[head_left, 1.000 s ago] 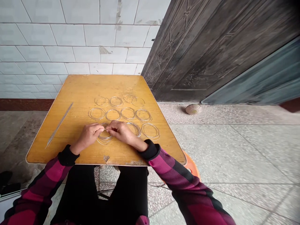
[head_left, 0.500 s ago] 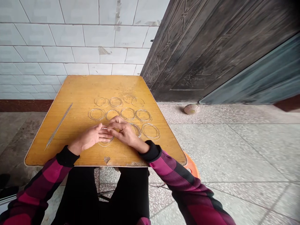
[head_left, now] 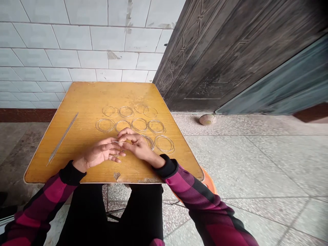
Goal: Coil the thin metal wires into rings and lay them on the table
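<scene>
Over the near middle of the table, a thin silvery wire ring (head_left: 114,141) is between my two hands, mostly hidden by the fingers. My right hand (head_left: 137,145) pinches the wire with thumb and fingertips. On the other side my left hand (head_left: 101,152) has its fingers partly spread, with the wire running across them near the thumb. Right beside my right hand lies a wire coil (head_left: 151,141), partly covered by it. Another coil (head_left: 164,144) rests to its right. Beyond the hands, several more wire coils (head_left: 139,125) lie in rows.
A bundle of straight wires (head_left: 63,138) lies along the left of the wooden table (head_left: 87,95). White tiles back the table, and a dark carved door (head_left: 205,68) is at the right. An orange stool (head_left: 208,181) shows past the near right corner.
My left hand's fingers have spread apart and the thumb has come down over the wire. My right hand has barely moved and still pinches it.
</scene>
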The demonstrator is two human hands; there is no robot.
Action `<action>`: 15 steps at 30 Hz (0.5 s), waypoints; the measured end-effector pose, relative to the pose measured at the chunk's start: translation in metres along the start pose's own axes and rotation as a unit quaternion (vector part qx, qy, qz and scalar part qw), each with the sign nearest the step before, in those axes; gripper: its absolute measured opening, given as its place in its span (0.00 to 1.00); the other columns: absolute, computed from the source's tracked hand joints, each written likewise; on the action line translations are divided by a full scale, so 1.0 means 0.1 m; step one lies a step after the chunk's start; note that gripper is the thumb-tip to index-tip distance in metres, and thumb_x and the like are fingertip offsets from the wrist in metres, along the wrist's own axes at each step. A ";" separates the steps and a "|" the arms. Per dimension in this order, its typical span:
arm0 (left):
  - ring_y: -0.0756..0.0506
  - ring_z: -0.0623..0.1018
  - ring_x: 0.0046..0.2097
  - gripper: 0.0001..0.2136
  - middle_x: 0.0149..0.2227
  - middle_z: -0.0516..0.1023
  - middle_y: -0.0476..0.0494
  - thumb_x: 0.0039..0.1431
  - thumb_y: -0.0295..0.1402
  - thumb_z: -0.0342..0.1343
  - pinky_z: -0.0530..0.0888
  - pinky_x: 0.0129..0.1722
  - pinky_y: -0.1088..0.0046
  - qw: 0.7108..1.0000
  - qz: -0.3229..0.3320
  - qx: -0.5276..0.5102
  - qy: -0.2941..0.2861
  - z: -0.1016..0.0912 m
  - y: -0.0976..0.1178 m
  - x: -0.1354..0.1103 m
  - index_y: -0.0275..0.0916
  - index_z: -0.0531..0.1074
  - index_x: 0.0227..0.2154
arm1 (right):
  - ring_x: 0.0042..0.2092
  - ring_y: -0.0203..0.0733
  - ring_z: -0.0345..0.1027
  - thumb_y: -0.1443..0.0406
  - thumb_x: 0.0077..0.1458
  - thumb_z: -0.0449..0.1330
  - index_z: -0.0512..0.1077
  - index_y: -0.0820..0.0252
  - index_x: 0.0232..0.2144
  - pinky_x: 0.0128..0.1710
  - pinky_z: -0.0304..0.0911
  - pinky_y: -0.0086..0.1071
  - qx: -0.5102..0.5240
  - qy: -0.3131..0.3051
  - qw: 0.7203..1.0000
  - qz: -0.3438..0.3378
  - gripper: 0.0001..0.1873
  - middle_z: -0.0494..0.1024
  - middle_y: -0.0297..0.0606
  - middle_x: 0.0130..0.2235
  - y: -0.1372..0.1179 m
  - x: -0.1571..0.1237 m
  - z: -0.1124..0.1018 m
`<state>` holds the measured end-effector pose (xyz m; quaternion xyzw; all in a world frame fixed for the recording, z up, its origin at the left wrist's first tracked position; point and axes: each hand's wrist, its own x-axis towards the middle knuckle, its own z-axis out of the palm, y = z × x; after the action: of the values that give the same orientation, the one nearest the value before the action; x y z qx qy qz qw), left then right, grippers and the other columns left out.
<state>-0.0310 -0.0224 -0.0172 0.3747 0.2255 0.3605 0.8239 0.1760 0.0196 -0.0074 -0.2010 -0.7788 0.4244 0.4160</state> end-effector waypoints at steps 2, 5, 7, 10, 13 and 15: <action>0.35 0.78 0.52 0.19 0.48 0.79 0.35 0.53 0.44 0.66 0.75 0.47 0.56 0.999 0.011 0.023 0.030 0.01 0.02 -0.01 0.37 0.76 0.43 | 0.43 0.39 0.68 0.60 0.62 0.61 0.75 0.57 0.31 0.48 0.65 0.39 0.026 -0.010 0.999 0.019 0.09 0.72 0.36 0.40 0.01 0.01 -0.03; 0.37 0.78 0.51 0.15 0.43 0.80 0.37 0.56 0.45 0.64 0.74 0.49 0.57 0.992 0.060 0.059 0.091 0.01 0.03 -0.01 0.36 0.77 0.32 | 0.43 0.39 0.68 0.60 0.61 0.61 0.75 0.57 0.29 0.49 0.64 0.40 0.023 -0.003 0.999 0.043 0.10 0.72 0.36 0.39 0.01 0.02 -0.05; 0.41 0.80 0.46 0.16 0.40 0.81 0.39 0.56 0.46 0.64 0.75 0.47 0.61 0.986 0.087 0.079 0.121 0.02 0.02 0.00 0.36 0.77 0.29 | 0.42 0.39 0.67 0.61 0.61 0.61 0.74 0.57 0.29 0.49 0.64 0.40 0.015 0.010 0.999 0.049 0.09 0.72 0.36 0.38 0.00 0.02 -0.04; 0.47 0.78 0.33 0.18 0.30 0.79 0.42 0.55 0.48 0.64 0.75 0.39 0.68 0.979 0.108 0.096 0.142 0.02 0.02 -0.01 0.34 0.78 0.27 | 0.41 0.39 0.67 0.62 0.61 0.61 0.73 0.57 0.29 0.48 0.63 0.39 0.015 0.038 0.998 0.052 0.08 0.71 0.36 0.37 0.01 0.02 -0.04; 0.52 0.71 0.25 0.17 0.21 0.72 0.49 0.55 0.46 0.65 0.73 0.34 0.70 0.973 0.131 0.097 0.165 0.03 0.02 -0.02 0.35 0.77 0.28 | 0.41 0.39 0.67 0.63 0.61 0.60 0.71 0.57 0.28 0.49 0.63 0.39 -0.001 0.051 0.997 0.054 0.09 0.71 0.36 0.36 0.01 0.03 -0.04; 0.54 0.65 0.22 0.16 0.18 0.68 0.53 0.55 0.45 0.65 0.72 0.33 0.71 0.972 0.137 0.090 0.171 0.04 0.03 -0.02 0.35 0.77 0.28 | 0.41 0.40 0.66 0.63 0.61 0.58 0.69 0.57 0.27 0.48 0.63 0.39 -0.024 0.052 0.997 0.049 0.10 0.71 0.36 0.36 0.00 0.02 -0.04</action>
<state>-0.0313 -0.0244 -0.0121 0.4071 0.3409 0.5071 0.6789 0.1779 0.0233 -0.0055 -0.2704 -0.7550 0.4144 0.4303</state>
